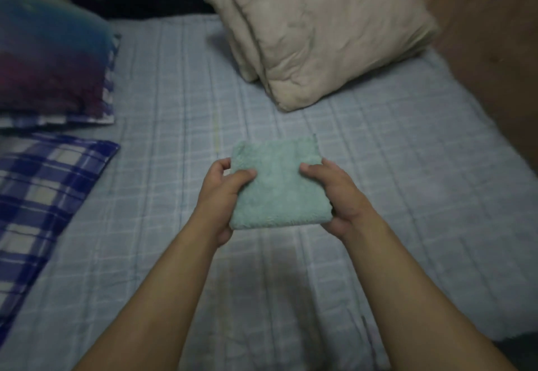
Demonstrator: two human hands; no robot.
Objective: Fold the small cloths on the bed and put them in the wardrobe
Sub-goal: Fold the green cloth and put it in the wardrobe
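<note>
Lighting is dim, and the far left of the view is blurred.

Cloth [279, 184]: green and fluffy, folded into a thick, roughly square pad. It sits at the centre of the scene, held between both hands over the middle of the bed [174, 94]. A dark shadow lies on the sheet just near of it. Whether its underside touches the sheet cannot be told.

Left hand [224, 193]: grips the cloth's left edge. The thumb [243, 175] lies across the top face. The fingers are curled round the edge and clamped on the cloth, and their tips are hidden beneath it.

Right hand [337, 196]: grips the cloth's right edge. The thumb [313, 170] presses on the top face. The fingers are wrapped under the near right corner and closed on the cloth. Both forearms reach in from the near edge.

Bed: covered by a pale blue checked sheet that lies flat.

Quilt [320, 36]: beige and bulky, folded. It rests on the far right of the bed, well apart from the cloth.

Plaid pillow [43, 184]: blue and white, at the near left.

Second pillow [49, 59]: blue and dark red, at the far left. It lies on another plaid piece, and its detail is too blurred to read.

Brown panel [495, 50]: runs along the right side of the bed.
</note>
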